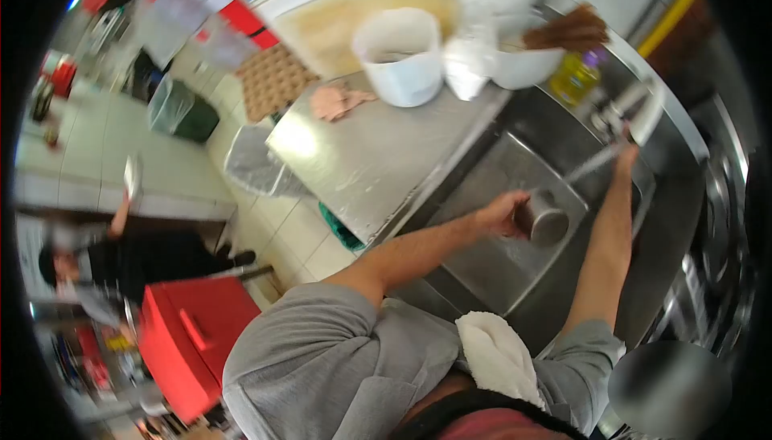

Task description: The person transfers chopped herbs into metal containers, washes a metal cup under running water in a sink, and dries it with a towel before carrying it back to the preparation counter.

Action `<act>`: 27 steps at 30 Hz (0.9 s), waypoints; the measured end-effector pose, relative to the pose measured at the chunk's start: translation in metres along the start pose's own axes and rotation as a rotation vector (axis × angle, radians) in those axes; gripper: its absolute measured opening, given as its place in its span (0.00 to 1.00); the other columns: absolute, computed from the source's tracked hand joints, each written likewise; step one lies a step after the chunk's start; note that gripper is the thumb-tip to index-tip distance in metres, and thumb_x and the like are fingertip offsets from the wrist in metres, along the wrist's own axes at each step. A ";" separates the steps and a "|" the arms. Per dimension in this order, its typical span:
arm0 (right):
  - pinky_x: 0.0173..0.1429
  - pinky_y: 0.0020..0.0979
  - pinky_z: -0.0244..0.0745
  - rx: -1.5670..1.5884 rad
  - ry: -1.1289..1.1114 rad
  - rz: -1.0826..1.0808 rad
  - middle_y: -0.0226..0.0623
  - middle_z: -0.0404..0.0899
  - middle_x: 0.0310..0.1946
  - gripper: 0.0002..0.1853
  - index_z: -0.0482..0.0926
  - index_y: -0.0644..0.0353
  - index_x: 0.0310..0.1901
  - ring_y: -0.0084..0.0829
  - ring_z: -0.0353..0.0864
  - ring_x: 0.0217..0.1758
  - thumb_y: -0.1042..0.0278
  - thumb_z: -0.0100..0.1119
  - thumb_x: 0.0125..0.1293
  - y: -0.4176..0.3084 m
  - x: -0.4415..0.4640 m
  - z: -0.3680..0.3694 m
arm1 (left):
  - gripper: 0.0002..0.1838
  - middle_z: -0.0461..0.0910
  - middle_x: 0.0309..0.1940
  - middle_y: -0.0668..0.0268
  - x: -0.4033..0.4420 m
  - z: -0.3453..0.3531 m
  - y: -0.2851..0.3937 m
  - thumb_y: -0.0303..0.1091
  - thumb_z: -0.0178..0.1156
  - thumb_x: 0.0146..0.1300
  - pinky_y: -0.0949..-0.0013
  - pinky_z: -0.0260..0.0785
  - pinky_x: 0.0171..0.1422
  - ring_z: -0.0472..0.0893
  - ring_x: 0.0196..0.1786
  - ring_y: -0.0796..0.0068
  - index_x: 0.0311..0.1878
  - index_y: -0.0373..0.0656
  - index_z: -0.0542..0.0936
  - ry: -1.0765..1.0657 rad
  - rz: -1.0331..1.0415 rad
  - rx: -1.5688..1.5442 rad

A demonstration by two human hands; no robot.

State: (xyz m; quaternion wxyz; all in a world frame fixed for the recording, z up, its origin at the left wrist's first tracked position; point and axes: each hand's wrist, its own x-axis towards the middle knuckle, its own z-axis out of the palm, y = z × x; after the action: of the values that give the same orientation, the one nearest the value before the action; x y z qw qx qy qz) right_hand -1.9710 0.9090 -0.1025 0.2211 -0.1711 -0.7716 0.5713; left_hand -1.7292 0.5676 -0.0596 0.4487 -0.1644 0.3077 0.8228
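Note:
My left hand [505, 215] grips a round metal cup [550, 227] over the sink [482, 259], its opening turned toward me. My right hand [627, 153] is closed at the end of a white faucet spout [646, 114]. From there a stream of water [593, 163] runs left and down toward the cup. The fingers of the right hand are partly hidden and small in view. A yellow dish soap bottle [574, 78] with a purple cap stands behind the faucet.
Left of the sink is a steel counter [386, 151] with a white bucket [400, 62], a white bowl [527, 69] and a pinkish cloth [338, 101]. Brown bristles [567, 28] lie at the back. A co-worker [137, 263] stands far left, beyond a red cabinet [189, 335].

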 end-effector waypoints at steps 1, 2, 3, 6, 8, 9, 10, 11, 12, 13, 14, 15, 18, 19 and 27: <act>0.23 0.27 0.66 0.395 -0.064 0.103 0.32 0.78 0.31 0.19 0.77 0.52 0.50 0.24 0.72 0.22 0.52 0.62 0.62 0.005 -0.002 0.004 | 0.27 0.73 0.50 0.50 -0.017 -0.014 -0.009 0.52 0.45 0.63 0.49 0.75 0.43 0.78 0.47 0.52 0.57 0.41 0.68 -0.003 -0.022 -0.040; 0.17 0.24 0.61 0.435 -0.015 0.236 0.29 0.76 0.27 0.18 0.77 0.51 0.47 0.22 0.69 0.18 0.52 0.63 0.61 -0.022 -0.016 0.005 | 0.27 0.74 0.48 0.51 -0.031 -0.027 -0.017 0.52 0.44 0.63 0.49 0.75 0.43 0.79 0.45 0.53 0.57 0.41 0.68 -0.009 -0.039 -0.085; 0.17 0.24 0.63 0.539 -0.234 0.272 0.27 0.75 0.25 0.17 0.77 0.50 0.44 0.22 0.70 0.18 0.49 0.64 0.59 -0.019 -0.007 -0.004 | 0.27 0.74 0.48 0.51 -0.047 -0.034 -0.021 0.52 0.44 0.63 0.49 0.75 0.43 0.79 0.45 0.53 0.57 0.41 0.68 0.013 0.017 -0.118; 0.19 0.25 0.65 0.539 -0.100 0.412 0.27 0.68 0.18 0.22 0.75 0.59 0.45 0.23 0.68 0.17 0.45 0.55 0.64 -0.028 -0.022 0.003 | 0.25 0.77 0.43 0.53 -0.096 -0.047 -0.026 0.52 0.45 0.63 0.54 0.75 0.39 0.81 0.39 0.56 0.53 0.42 0.72 -0.070 -0.011 -0.235; 0.25 0.28 0.73 0.728 -0.099 0.600 0.34 0.73 0.20 0.19 0.70 0.60 0.44 0.28 0.74 0.21 0.49 0.50 0.68 0.001 -0.048 0.022 | 0.24 0.79 0.40 0.55 -0.137 -0.042 -0.020 0.54 0.46 0.62 0.59 0.75 0.34 0.81 0.34 0.58 0.47 0.43 0.75 -0.014 0.124 -0.177; 0.28 0.30 0.74 0.786 -0.211 0.616 0.36 0.75 0.22 0.14 0.72 0.58 0.41 0.31 0.76 0.24 0.55 0.49 0.69 -0.010 -0.090 0.042 | 0.24 0.79 0.40 0.55 -0.155 -0.048 -0.015 0.54 0.46 0.62 0.59 0.75 0.34 0.81 0.34 0.58 0.47 0.43 0.75 -0.004 0.170 -0.193; 0.28 0.30 0.74 0.669 -0.522 0.555 0.36 0.76 0.24 0.12 0.73 0.57 0.37 0.29 0.77 0.26 0.57 0.50 0.69 -0.045 -0.147 0.055 | 0.24 0.79 0.38 0.56 -0.174 -0.054 -0.010 0.55 0.47 0.62 0.60 0.75 0.34 0.81 0.34 0.59 0.45 0.43 0.75 -0.041 0.231 -0.140; 0.33 0.30 0.74 0.708 -0.646 0.678 0.34 0.77 0.26 0.12 0.75 0.56 0.36 0.27 0.77 0.28 0.56 0.52 0.68 -0.073 -0.197 0.077 | 0.23 0.80 0.37 0.56 -0.192 -0.061 -0.010 0.55 0.47 0.62 0.61 0.75 0.34 0.81 0.33 0.59 0.43 0.43 0.76 -0.075 0.293 -0.089; 0.38 0.29 0.73 0.669 -0.811 0.621 0.32 0.78 0.30 0.14 0.75 0.58 0.45 0.25 0.77 0.32 0.56 0.52 0.68 -0.108 -0.253 0.092 | 0.24 0.80 0.36 0.56 -0.211 -0.067 -0.009 0.55 0.47 0.63 0.60 0.75 0.36 0.82 0.34 0.59 0.45 0.43 0.75 -0.025 0.338 -0.096; 0.41 0.29 0.72 0.624 -0.927 0.599 0.33 0.78 0.33 0.16 0.74 0.59 0.49 0.24 0.76 0.34 0.56 0.52 0.68 -0.136 -0.300 0.105 | 0.25 0.81 0.35 0.57 -0.229 -0.073 -0.007 0.55 0.46 0.63 0.58 0.75 0.39 0.82 0.34 0.59 0.48 0.42 0.75 0.026 0.384 -0.101; 0.44 0.29 0.71 0.574 -1.036 0.577 0.33 0.77 0.36 0.19 0.72 0.60 0.54 0.24 0.76 0.36 0.56 0.51 0.69 -0.156 -0.341 0.114 | 0.26 0.81 0.35 0.57 -0.245 -0.078 -0.007 0.54 0.46 0.63 0.56 0.75 0.41 0.82 0.35 0.59 0.50 0.41 0.74 0.055 0.393 -0.194; 0.46 0.29 0.71 0.594 -1.131 0.556 0.35 0.77 0.39 0.20 0.71 0.63 0.55 0.25 0.76 0.39 0.57 0.50 0.69 -0.173 -0.374 0.123 | 0.27 0.82 0.36 0.57 -0.259 -0.083 -0.011 0.54 0.46 0.64 0.54 0.75 0.43 0.82 0.36 0.58 0.53 0.40 0.73 0.076 0.396 -0.296; 0.52 0.31 0.70 0.579 -1.246 0.565 0.38 0.76 0.43 0.20 0.69 0.66 0.56 0.28 0.75 0.45 0.59 0.48 0.71 -0.210 -0.449 0.150 | 0.28 0.81 0.39 0.55 -0.300 -0.116 -0.025 0.54 0.45 0.64 0.49 0.75 0.45 0.82 0.37 0.56 0.55 0.40 0.70 0.043 0.526 -0.368; 0.55 0.32 0.69 0.563 -1.238 0.594 0.40 0.76 0.44 0.20 0.69 0.68 0.55 0.30 0.74 0.47 0.60 0.47 0.71 -0.222 -0.470 0.162 | 0.27 0.80 0.39 0.55 -0.318 -0.125 -0.027 0.54 0.44 0.64 0.48 0.75 0.45 0.82 0.37 0.56 0.55 0.40 0.71 0.048 0.590 -0.386; 0.48 0.37 0.77 0.465 -1.541 0.965 0.43 0.78 0.43 0.16 0.73 0.67 0.50 0.34 0.80 0.44 0.63 0.47 0.70 -0.294 -0.623 0.251 | 0.32 0.71 0.57 0.52 -0.459 -0.191 -0.074 0.58 0.44 0.64 0.52 0.74 0.47 0.81 0.43 0.50 0.61 0.42 0.64 0.243 0.823 -0.402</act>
State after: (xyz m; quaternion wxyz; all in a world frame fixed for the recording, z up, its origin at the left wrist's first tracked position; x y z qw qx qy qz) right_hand -1.5840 0.2998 0.0255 -0.5830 0.0015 -0.4174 0.6970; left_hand -1.4186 0.1804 0.0202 0.0052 -0.2073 0.2320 0.9504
